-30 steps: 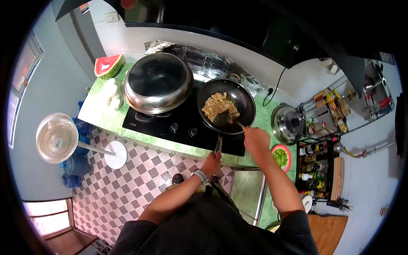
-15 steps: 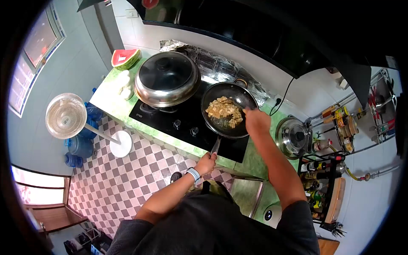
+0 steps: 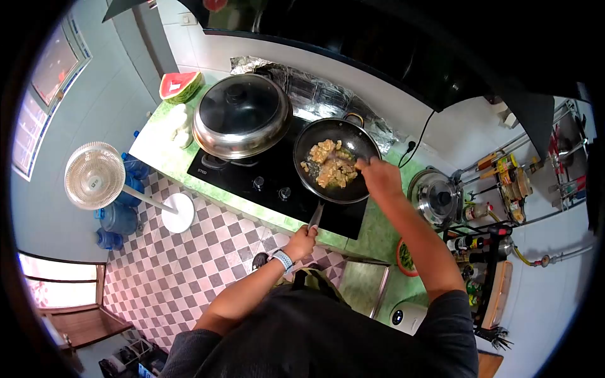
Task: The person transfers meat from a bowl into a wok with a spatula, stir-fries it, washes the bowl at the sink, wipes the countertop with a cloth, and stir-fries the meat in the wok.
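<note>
A black wok sits on the right side of the black cooktop, with browned food pieces in it. My left hand is closed around the wok handle, at the counter's front edge. Over the right rim of the wok, my right hand is closed on a utensil that is mostly hidden; only a blurred part near the food shows. To the left of the wok stands a large steel pan with a glass lid.
A lidded steel pot stands right of the cooktop. A bowl of chopped greens is partly behind my right forearm. Bottles fill a black rack. Watermelon lies at the back left; a white fan stands on the floor.
My right hand has moved from the wok's front right edge to its right side. The food pieces have shifted about in the wok. My left hand keeps hold of the handle.
</note>
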